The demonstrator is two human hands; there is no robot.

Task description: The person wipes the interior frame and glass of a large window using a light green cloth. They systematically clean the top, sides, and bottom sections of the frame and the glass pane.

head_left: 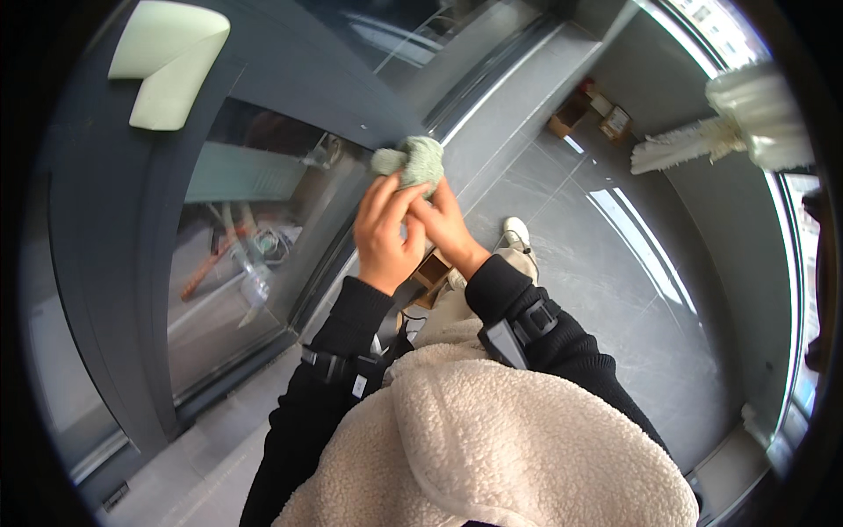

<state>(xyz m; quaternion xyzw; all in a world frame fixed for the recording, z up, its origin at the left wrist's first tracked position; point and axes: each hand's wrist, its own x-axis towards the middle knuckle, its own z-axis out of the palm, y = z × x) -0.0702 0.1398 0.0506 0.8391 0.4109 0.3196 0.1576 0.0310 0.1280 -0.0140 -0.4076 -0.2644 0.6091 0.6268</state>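
A bunched pale green cloth (421, 161) is gathered at my fingertips, close to the dark grey door frame. My left hand (384, 230) closes on its lower left side with bent fingers. From the right, my right hand (450, 227) meets the left one and grips the lower part of the cloth, the fingers of both hands overlapping. Whether the cloth touches the frame I cannot tell. Left of the hands is the glass pane (255, 246) of the door.
A cream angular handle (180, 57) juts from the door frame at upper left. Small cardboard boxes (593, 114) stand on the grey tiled floor (606, 307) by the far wall. A whitish bundle (746, 119) hangs by the window at right. Near my feet is a brown box (432, 272).
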